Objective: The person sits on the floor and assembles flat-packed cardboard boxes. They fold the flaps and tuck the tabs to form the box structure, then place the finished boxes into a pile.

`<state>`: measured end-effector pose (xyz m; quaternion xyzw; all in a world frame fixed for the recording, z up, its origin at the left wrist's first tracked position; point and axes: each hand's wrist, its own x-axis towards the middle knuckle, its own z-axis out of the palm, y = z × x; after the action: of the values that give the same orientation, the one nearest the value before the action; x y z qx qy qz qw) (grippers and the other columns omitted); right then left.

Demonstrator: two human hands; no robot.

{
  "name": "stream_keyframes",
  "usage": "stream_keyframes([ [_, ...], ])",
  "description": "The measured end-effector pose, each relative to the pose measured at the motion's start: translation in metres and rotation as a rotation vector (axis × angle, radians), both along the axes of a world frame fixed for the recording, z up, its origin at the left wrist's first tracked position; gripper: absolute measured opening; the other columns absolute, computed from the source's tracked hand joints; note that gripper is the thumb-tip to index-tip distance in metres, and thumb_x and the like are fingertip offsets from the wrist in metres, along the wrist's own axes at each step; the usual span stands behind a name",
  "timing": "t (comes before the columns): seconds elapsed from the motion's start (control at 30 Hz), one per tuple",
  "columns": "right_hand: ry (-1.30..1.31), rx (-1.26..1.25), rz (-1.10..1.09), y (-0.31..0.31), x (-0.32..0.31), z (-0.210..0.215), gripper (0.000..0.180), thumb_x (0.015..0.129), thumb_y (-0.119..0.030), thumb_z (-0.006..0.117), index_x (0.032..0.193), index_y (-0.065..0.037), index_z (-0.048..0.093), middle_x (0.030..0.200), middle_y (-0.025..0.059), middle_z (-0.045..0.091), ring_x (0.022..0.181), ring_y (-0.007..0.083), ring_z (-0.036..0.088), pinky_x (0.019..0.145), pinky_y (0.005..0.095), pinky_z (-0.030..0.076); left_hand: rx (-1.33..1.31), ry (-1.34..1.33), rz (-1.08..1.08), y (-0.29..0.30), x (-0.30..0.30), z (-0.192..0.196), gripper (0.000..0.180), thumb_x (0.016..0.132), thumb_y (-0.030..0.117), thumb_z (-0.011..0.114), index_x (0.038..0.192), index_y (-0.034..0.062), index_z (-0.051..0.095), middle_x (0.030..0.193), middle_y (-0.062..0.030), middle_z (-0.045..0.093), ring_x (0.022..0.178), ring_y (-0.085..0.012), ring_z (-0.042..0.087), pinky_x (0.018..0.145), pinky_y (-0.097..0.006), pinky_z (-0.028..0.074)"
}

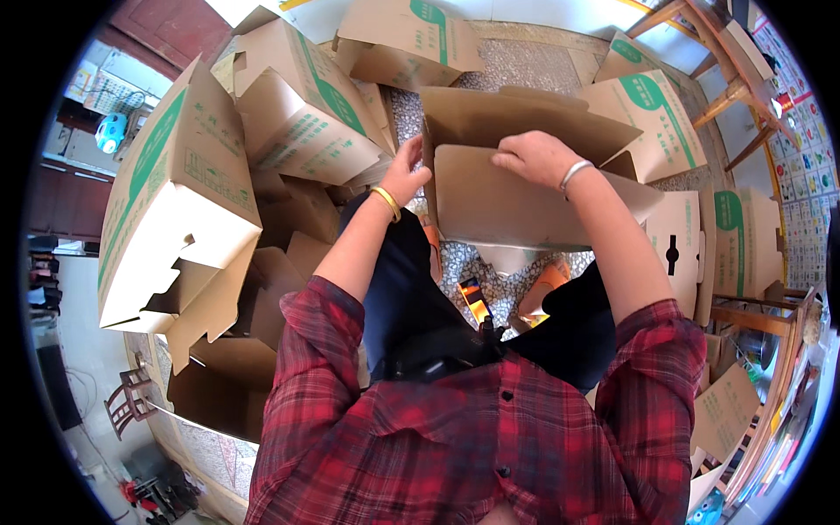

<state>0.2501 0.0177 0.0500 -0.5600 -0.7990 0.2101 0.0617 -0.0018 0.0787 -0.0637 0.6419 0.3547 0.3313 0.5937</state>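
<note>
In front of my knees, a cardboard box (pixel 507 201) stands with its top unfolded and its inside showing. My right hand (pixel 538 159) is curled over the top edge of its near panel, fingers closed on the cardboard. Beside the box's left edge is my left hand (pixel 407 175), fingers stretched up and thumb apart, holding nothing; whether it touches the cardboard I cannot tell. An orange and black object (pixel 475 301), perhaps a tape or tool, sits on the floor between my feet.
Several brown boxes with green print crowd the left, including a tall open one (pixel 179 201). More boxes (pixel 652 114) stand at the right, near a wooden stool (pixel 744 74). Another printed box (pixel 407 39) lies at the back. The floor (pixel 534 70) is speckled.
</note>
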Motion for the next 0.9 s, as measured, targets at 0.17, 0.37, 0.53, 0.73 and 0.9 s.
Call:
stream_keyframes([
  [0.17,-0.024,0.055,-0.089,0.002,0.002,-0.003,0.036,0.087,-0.039,0.049,0.088,-0.006,0.063,0.088,0.0172,0.064,0.087,0.0349,0.059,0.078,0.0444,0.047,-0.021,-0.065,-0.004,0.004,-0.003,-0.013,0.066,0.082,0.006,0.052,0.14,-0.0023,0.02,0.143,-0.019,0.029,0.135,-0.026,0.026,0.109,-0.034,0.021],
  [0.37,-0.193,0.167,-0.177,0.009,0.009,-0.009,0.038,0.087,-0.041,0.049,0.091,-0.006,0.061,0.089,0.0161,0.064,0.088,0.0339,0.06,0.078,0.0442,0.047,-0.226,-0.04,0.027,-0.003,0.007,0.007,0.07,0.086,0.022,0.06,0.14,-0.0019,0.022,0.141,-0.0196,0.031,0.131,-0.0276,0.032,0.106,-0.036,0.029],
  [0.53,-0.167,0.152,-0.255,0.018,0.036,-0.012,0.039,0.088,-0.042,0.048,0.09,-0.006,0.062,0.09,0.0176,0.064,0.088,0.0348,0.059,0.079,0.0435,0.046,-0.125,0.053,0.003,-0.007,0.01,-0.005,0.074,0.086,0.042,0.058,0.138,-0.0018,0.029,0.139,-0.0226,0.035,0.13,-0.0291,0.034,0.104,-0.035,0.031],
  [0.73,-0.045,0.178,-0.232,0.011,0.061,0.002,0.038,0.087,-0.039,0.053,0.082,-0.002,0.059,0.076,0.0171,0.058,0.074,0.0334,0.054,0.069,0.0399,0.043,-0.124,0.104,-0.016,0.002,0.007,-0.013,0.072,0.088,0.047,0.053,0.141,0.0078,0.027,0.143,-0.0123,0.032,0.128,-0.0235,0.036,0.094,-0.039,0.041],
  [0.9,-0.017,0.296,-0.443,0.002,0.09,0.046,0.038,0.085,-0.04,0.056,0.086,-0.003,0.062,0.084,0.0191,0.061,0.079,0.0338,0.057,0.072,0.0366,0.046,-0.197,0.037,0.091,-0.003,0.005,-0.004,0.069,0.087,0.048,0.053,0.138,0.0057,0.033,0.136,-0.0167,0.041,0.121,-0.0242,0.044,0.088,-0.033,0.044],
])
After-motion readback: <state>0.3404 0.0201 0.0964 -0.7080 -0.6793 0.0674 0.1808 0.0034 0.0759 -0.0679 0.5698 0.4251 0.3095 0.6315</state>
